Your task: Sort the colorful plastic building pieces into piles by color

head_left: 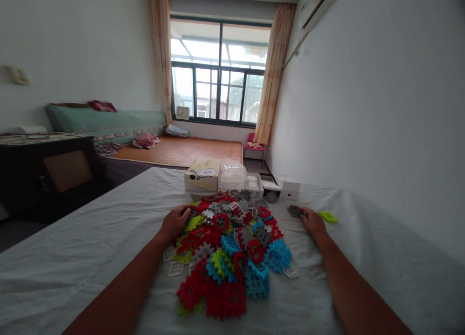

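**Both hands set at the edges of a heap of interlocking plastic tiles**

A heap of plastic tiles, red, blue, green, grey and white, is spread on a table covered by a white cloth. The left hand is laid palm down on the heap's near-left edge, its fingers loosely curled over a green piece and a grey piece; nothing is seen to be pinched. The right hand is placed well apart from the heap, to its right, palm down on the cloth. A grey tile is touched by its fingertips, and whether that tile is gripped cannot be told. A lime-green tile is found just beside the same hand, on its outer side.

Behind the heap, a closed cardboard box is stood at the left. Next to it a clear plastic tub is seen, its contents not discernible. Further right, an open white box is placed, its inside hidden.
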Demonstrator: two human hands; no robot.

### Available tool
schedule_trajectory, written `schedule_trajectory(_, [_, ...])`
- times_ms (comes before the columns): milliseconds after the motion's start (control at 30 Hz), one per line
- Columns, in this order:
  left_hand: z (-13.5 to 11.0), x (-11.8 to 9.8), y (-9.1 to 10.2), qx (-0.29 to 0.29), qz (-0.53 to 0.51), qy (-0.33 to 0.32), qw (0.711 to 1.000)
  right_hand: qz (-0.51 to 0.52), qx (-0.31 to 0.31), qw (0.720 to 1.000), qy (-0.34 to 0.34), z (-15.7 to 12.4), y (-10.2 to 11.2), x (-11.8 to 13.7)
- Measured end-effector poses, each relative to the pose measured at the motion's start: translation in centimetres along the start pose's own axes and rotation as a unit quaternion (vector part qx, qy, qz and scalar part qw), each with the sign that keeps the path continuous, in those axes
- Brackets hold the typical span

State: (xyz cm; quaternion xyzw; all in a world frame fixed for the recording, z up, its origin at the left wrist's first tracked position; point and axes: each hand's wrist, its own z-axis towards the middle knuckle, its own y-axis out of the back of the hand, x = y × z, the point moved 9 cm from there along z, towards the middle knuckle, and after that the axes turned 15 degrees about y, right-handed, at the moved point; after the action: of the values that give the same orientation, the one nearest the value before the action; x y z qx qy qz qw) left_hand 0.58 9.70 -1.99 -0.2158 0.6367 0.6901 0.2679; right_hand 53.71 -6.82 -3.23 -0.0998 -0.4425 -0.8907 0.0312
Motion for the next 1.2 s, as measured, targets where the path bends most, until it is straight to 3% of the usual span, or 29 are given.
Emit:
schedule_trajectory(167, [-0.1,-0.3,0.2,0.000,0.004,-0.002,1.000,-0.051,-0.015,0.996,0.065,1.7,-0.4,4.8])
schedule_trajectory(300, [-0.2,-0.3,0.1,0.003,0.002,-0.001,1.000,-0.077,0.062,0.988,0.117,1.9,-1.9,9.0])
schedule_trajectory(467, [-0.2,-0.3,0.0,-0.003,0.005,-0.002,1.000,-0.116,0.188,0.973,0.065,1.8,-3.8,9.5])
schedule_trajectory(767, [-0.8,-0.7,0.3,0.001,-0.005,-0.011,1.000,-0.139,0.250,0.955,0.077,4.8,-4.7,11.0])
schedule_trajectory(1067, [-0.7,-0.8,0.3,-0.001,0.013,-0.002,1.000,-0.177,0.199,0.961,0.071,1.7,-0.8,10.6])
schedule_trajectory(1200, [-0.6,-0.8,0.2,0.008,0.013,-0.004,1.000,-0.073,0.116,0.989,0.051,1.5,0.9,10.6])
